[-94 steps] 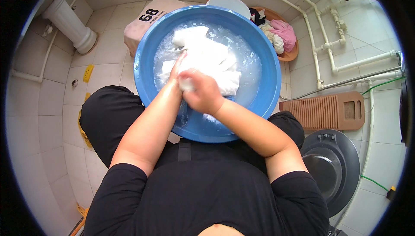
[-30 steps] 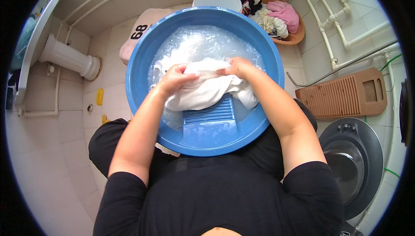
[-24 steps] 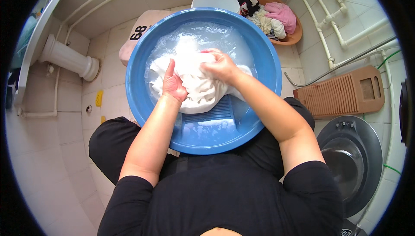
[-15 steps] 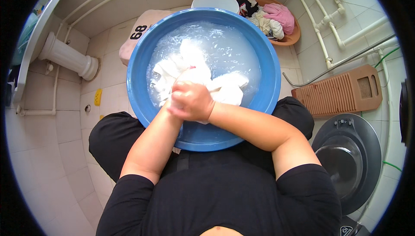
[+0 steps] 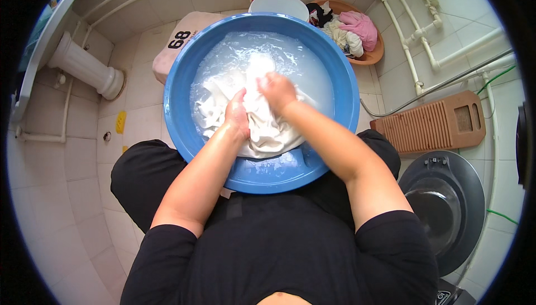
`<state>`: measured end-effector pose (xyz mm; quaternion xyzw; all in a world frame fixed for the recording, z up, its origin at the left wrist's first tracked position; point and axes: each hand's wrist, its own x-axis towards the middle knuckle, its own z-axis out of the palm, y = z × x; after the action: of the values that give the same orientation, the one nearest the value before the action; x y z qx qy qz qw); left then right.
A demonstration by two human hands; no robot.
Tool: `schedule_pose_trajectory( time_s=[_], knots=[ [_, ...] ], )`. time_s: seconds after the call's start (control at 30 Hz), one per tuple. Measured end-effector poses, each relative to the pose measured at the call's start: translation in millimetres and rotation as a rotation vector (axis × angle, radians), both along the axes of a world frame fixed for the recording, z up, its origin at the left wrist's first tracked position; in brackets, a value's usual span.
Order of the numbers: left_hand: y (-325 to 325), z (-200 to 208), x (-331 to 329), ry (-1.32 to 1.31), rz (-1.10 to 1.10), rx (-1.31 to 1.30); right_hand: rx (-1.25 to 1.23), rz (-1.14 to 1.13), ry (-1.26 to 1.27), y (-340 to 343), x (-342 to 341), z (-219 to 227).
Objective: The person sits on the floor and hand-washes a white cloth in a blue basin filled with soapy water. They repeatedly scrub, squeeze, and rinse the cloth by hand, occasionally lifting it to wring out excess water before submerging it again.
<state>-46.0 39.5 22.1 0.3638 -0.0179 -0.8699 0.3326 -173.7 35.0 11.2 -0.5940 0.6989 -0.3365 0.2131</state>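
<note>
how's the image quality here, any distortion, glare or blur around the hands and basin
Head view: strong fisheye bending, with the wall pipes curving and black corners at the rim; lighting even and soft, no hard shadows; bright sheen on the soapy water in the blue basin; left hand and right hand on the white cloth look fairly sharp.

Cloth (image 5: 262, 132) in basin (image 5: 335, 132) under both hands; left hand (image 5: 237, 118) left of right hand (image 5: 277, 90); washboard (image 5: 432, 126) far right.
</note>
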Motion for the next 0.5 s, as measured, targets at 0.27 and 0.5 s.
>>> schedule_pose_trajectory(
  time_s=[0.27, 0.5],
  knots=[
    [-13.3, -20.6, 6.5, -0.086, 0.191, -0.076, 0.497, 0.146, -0.122, -7.9, -107.9, -61.0],
    [-6.4, -6.0, -1.4, -0.081, 0.255, -0.171, 0.135, 0.118, -0.804, -7.6, -59.4, -42.8]
  ],
)
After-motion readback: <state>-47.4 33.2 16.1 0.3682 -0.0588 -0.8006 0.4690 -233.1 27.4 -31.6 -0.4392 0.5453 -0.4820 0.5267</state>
